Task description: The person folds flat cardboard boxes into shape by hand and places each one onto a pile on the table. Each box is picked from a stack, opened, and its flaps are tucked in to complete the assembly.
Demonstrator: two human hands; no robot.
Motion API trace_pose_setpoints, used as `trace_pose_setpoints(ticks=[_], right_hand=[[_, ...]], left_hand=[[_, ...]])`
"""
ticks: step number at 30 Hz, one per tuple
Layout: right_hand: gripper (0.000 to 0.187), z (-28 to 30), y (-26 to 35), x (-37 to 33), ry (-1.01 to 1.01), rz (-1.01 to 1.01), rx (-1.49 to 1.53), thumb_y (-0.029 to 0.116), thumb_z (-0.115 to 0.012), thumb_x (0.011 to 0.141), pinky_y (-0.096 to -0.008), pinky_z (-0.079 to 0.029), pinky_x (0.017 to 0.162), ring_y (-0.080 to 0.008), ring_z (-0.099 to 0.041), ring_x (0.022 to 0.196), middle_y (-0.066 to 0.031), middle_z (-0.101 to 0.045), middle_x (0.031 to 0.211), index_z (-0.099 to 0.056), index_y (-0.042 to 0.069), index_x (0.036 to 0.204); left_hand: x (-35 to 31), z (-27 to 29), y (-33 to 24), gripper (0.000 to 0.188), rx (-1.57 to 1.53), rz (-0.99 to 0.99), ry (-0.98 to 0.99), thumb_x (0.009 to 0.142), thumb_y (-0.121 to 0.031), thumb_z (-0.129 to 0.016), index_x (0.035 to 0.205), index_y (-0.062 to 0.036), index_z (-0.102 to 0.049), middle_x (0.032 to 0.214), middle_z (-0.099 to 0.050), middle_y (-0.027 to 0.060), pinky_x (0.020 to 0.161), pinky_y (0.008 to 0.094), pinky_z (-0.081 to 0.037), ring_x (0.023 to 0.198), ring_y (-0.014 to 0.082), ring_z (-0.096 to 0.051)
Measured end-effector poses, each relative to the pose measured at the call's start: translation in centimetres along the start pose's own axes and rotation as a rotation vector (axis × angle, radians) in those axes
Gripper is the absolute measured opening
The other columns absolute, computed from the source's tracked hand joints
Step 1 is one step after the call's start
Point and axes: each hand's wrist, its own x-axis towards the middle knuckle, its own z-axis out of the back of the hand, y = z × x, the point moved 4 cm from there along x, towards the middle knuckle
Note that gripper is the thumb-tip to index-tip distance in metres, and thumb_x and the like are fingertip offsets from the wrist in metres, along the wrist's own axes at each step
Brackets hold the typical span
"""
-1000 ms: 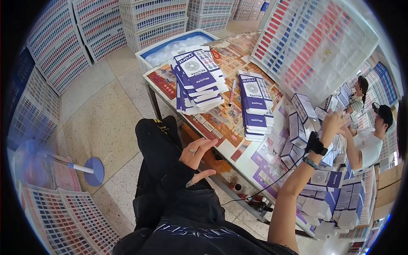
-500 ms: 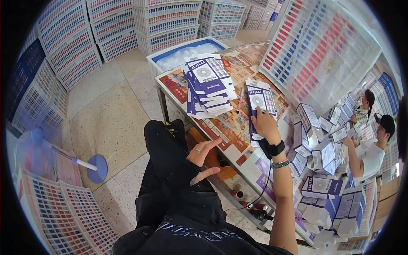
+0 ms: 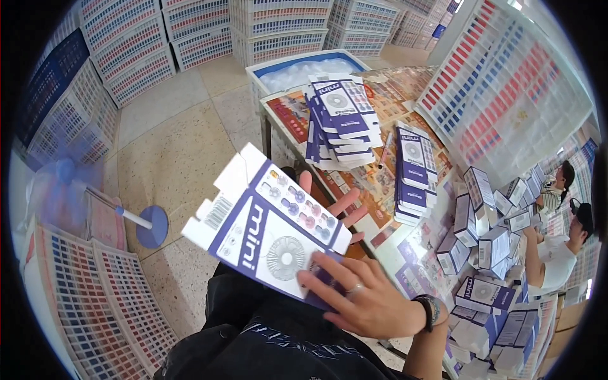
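A flattened white and purple carton (image 3: 288, 256) with a fan picture is held tilted above my lap. My right hand (image 3: 364, 294) lies across its lower right end, fingers on the printed face; its thumb is out of sight. Behind the carton is my left hand (image 3: 345, 206), its fingers stretched out and spread past the upper right edge; the palm is hidden. On the table, a thick stack of flattened cartons (image 3: 345, 114) lies at the far left, and a narrower stack of flattened cartons (image 3: 413, 174) lies to its right.
Several folded-up boxes (image 3: 494, 244) are heaped on the table's right side, where two people (image 3: 560, 253) sit. A large white crate (image 3: 500, 82) stands tilted behind. A blue-lined tub (image 3: 310, 69) adjoins the table (image 3: 386, 237). A fan with a round base (image 3: 152, 227) and stacked crates (image 3: 95, 310) stand left.
My right hand has left the narrower stack and brought a flattened carton over my lap. My left hand is now behind that carton. The view has shifted, moving the table rightward.
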Motion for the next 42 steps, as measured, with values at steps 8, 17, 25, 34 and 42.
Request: trace_pose_setpoints(ticks=[8,17,25,34,42], right_hand=[[0.071,-0.5,-1.0,1.1,-0.189,0.134,-0.021,0.041,-0.077,0.076,-0.0345,-0.043,0.074,-0.0247,-0.057,0.093,-0.0154,-0.053,0.126,-0.051,0.007,0.133],[0.061,-0.2,-4.0,0.9,-0.588,-0.080,0.330,0.020,-0.088,0.067,-0.0311,-0.051,0.062,-0.0232,-0.063,0.069,-0.0105,-0.062,0.080,-0.053,-0.002,0.112],[0.102,2.6,-3.7,0.5,-0.659,-0.150,0.059,0.017,-0.096,0.053,-0.0310,-0.047,0.072,-0.0268,-0.051,0.117,-0.0153,-0.029,0.144,-0.043,0.004,0.140],[0.038,2.0,-6.4,0.7,-0.635,0.112,0.756,0.040,-0.066,0.090,-0.0500,-0.037,0.106,-0.0367,-0.034,0.139,-0.0235,-0.028,0.150,-0.051,0.007,0.102],[0.032,2.8,-5.5,0.1,-0.709,0.048,0.542,0.031,-0.046,0.102,-0.0439,-0.045,0.096,-0.0332,-0.054,0.118,-0.0271,-0.043,0.137,-0.056,0.003,0.089]], left_hand=[[-0.6,1.8,-0.3,0.067,0.569,-0.115,0.161,0.101,-0.056,-0.027,0.155,-0.0158,-0.020,0.159,-0.019,0.0174,0.121,0.0460,-0.008,0.149,0.0219,-0.013],[0.0,1.8,0.8,0.085,0.764,-0.081,0.335,0.088,-0.056,-0.049,0.153,-0.0090,-0.020,0.155,-0.026,0.0178,0.117,0.0439,-0.018,0.144,0.0253,-0.023],[-0.1,2.1,0.7,0.104,0.948,-0.084,0.462,0.077,-0.057,-0.068,0.151,-0.0030,-0.019,0.152,-0.032,0.0181,0.113,0.0419,-0.027,0.140,0.0283,-0.032],[-0.2,5.0,1.0,0.128,1.077,-0.100,0.390,0.056,-0.055,-0.090,0.148,0.0002,-0.020,0.144,-0.043,0.0191,0.109,0.0407,-0.036,0.132,0.0310,-0.045],[-2.0,4.2,0.4,0.108,1.365,-0.519,0.284,0.060,-0.028,-0.093,0.144,-0.0081,-0.028,0.132,-0.054,0.0236,0.100,0.0405,-0.048,0.119,0.0326,-0.059]])
